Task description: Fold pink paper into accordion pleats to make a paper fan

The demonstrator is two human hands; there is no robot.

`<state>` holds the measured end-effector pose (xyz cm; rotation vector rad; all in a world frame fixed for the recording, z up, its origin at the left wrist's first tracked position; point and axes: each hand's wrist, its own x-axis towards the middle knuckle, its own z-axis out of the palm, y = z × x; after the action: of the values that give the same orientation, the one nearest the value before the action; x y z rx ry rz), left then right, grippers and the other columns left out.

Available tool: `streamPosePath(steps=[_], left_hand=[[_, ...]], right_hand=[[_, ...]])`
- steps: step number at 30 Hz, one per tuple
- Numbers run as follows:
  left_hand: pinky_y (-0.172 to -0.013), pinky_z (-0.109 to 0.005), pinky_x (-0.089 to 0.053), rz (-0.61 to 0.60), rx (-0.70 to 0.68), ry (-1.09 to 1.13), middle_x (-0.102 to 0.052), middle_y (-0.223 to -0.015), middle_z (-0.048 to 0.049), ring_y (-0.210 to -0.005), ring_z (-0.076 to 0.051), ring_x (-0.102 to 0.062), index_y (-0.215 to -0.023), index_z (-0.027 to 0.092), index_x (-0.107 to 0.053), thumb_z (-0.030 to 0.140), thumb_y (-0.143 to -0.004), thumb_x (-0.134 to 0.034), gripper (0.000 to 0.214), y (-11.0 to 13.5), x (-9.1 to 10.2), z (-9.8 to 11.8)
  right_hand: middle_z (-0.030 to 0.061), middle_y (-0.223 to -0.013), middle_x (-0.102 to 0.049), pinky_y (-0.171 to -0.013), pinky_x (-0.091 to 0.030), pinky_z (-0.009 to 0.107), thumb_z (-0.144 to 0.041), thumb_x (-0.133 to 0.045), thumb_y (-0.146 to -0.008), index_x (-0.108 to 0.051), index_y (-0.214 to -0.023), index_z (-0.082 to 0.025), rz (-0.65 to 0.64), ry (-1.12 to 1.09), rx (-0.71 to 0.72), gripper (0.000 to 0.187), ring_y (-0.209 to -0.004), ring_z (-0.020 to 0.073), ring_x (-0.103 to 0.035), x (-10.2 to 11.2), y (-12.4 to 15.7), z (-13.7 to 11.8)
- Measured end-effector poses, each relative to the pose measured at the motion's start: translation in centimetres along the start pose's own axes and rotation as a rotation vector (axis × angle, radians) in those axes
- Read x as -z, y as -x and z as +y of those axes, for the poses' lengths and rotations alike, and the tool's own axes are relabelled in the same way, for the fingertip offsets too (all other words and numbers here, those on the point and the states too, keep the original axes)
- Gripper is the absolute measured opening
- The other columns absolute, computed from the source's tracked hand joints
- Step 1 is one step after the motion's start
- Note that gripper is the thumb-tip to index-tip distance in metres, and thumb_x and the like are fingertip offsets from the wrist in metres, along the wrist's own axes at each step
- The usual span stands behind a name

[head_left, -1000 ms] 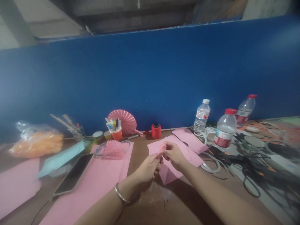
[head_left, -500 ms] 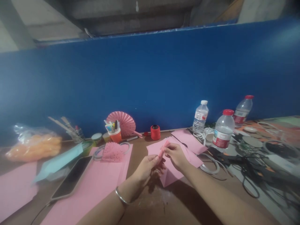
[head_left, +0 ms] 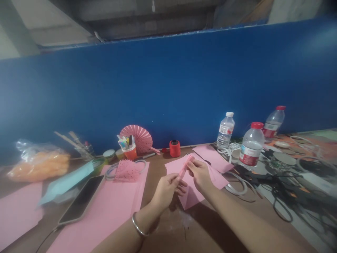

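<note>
Fingers (head_left: 181, 189) of the left hand (head_left: 162, 191) are pinching the lower end of a folded pink strip (head_left: 185, 167), the thumb pressing on it and the others curling loosely beneath, a little apart; the right hand (head_left: 201, 174) is gripping the same strip near its upper end, thumb and fingertips closing on it; the strip is slanting up to the right between the hands, above overlapping pink sheets (head_left: 193, 197) that are lying on the table (head_left: 155, 170); a silver bracelet (head_left: 136, 226) is circling the left wrist; a red spool (head_left: 175, 149) is standing beyond the hands, near the blue wall (head_left: 163, 77); to its left, a pink fan (head_left: 139, 135) is showing behind an orange cup (head_left: 130, 154) of pens (head_left: 129, 142); a phone (head_left: 82, 200) is lying farther left; three bottles (head_left: 252, 147) are standing on the right, near tangled cables (head_left: 278, 194).
</note>
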<state>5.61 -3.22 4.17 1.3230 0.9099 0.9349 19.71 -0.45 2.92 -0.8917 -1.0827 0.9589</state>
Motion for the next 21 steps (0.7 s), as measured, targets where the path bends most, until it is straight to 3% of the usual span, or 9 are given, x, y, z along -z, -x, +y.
streamPosePath(steps=[3, 6, 13, 21], left_hand=[[-0.054, -0.023, -0.046, 0.033, -0.163, -0.151, -0.063, -0.086, -0.0085, -0.061, -0.013, -0.056, -0.104, 0.013, -0.058, 0.035, -0.074, -0.057, 0.038, 0.3, -0.2, 0.6], [-0.054, -0.022, -0.045, 0.068, -0.220, -0.239, -0.063, -0.078, -0.0055, -0.060, -0.012, -0.055, -0.100, 0.014, -0.061, 0.033, -0.078, -0.052, 0.031, 0.5, 0.0, 1.0], [-0.051, -0.021, -0.043, 0.187, -0.190, -0.315, -0.061, -0.059, -0.0018, -0.050, -0.012, -0.055, -0.076, 0.014, -0.065, 0.037, -0.077, -0.051, 0.026, 0.3, 0.7, 0.8], [-0.045, -0.021, -0.040, 0.208, -0.155, -0.317, -0.056, -0.048, 0.0007, -0.042, -0.011, -0.053, -0.074, 0.015, -0.063, 0.040, -0.077, -0.050, 0.028, 0.1, 1.2, -0.1]], right_hand=[[-0.0047, -0.043, -0.037, -0.041, -0.022, 0.022, -0.041, -0.057, -0.073, -0.049, -0.052, -0.016, -0.013, -0.006, -0.014, 0.034, -0.041, 0.0074, -0.031, -0.5, 0.5, -0.2], [-0.0028, -0.046, -0.044, -0.041, -0.025, 0.022, -0.037, -0.059, -0.073, -0.054, -0.054, -0.015, -0.078, -0.074, -0.037, 0.029, -0.042, 0.0081, -0.035, -1.1, 1.1, -0.2], [-0.0030, -0.050, -0.042, -0.048, -0.031, 0.024, -0.036, -0.061, -0.071, -0.059, -0.057, -0.016, -0.131, -0.112, 0.042, 0.025, -0.049, 0.0096, -0.037, -1.0, 1.2, -0.3], [-0.0017, -0.058, -0.051, -0.051, -0.034, 0.025, -0.030, -0.069, -0.062, -0.065, -0.069, -0.018, -0.204, -0.160, 0.035, 0.015, -0.052, 0.0105, -0.041, -0.4, 0.6, -0.8]])
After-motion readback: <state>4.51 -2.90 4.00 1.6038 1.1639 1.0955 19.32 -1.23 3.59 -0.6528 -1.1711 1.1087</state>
